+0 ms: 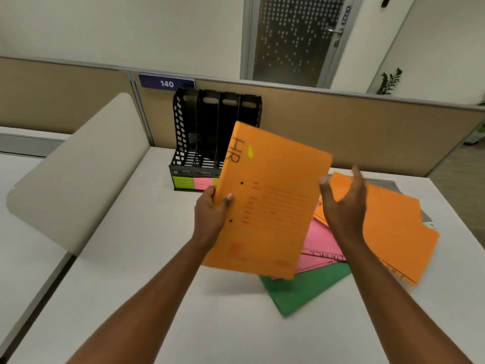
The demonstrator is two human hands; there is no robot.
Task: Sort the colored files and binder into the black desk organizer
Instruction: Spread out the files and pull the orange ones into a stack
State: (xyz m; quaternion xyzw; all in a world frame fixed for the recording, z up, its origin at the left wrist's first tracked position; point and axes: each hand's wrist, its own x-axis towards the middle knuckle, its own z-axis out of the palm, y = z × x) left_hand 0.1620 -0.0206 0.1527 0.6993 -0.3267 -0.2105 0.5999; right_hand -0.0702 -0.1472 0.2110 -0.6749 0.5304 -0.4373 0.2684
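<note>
While the left hand (pixel 210 214) pinches the orange file (pixel 270 203) by its left edge, thumb on the front cover, the file is up off the desk (pixel 131 271), tilted, cover toward the camera; handwritten "HR" at the top is readable, so it is likely held this way to check the marking before choosing a slot. Right hand (pixel 343 203) is released, fingers spread and loosely bent, holding nothing, just beside the file's right edge; it is blurred, so I can't tell if the thumb touches the edge; it looks placed to steady or take that side.

Black desk organizer (pixel 215 132) stands upright at the back of the desk against the partition (pixel 367 132); four slots, nothing visible in them, rightmost partly hidden by the held file. Its base front carries a green label (pixel 182 183) and a pink label (pixel 202 183), any further ones hidden; probably a colour code per slot.

The other files lie fanned flat on the desk, right of centre, partly under the held file: second orange file (pixel 388 227) on top, pink files (pixel 322 245) below, green file (pixel 307 290) lowest; the fanning leaves every colour showing. No binder identifiable; sorting looks barely begun.
</note>
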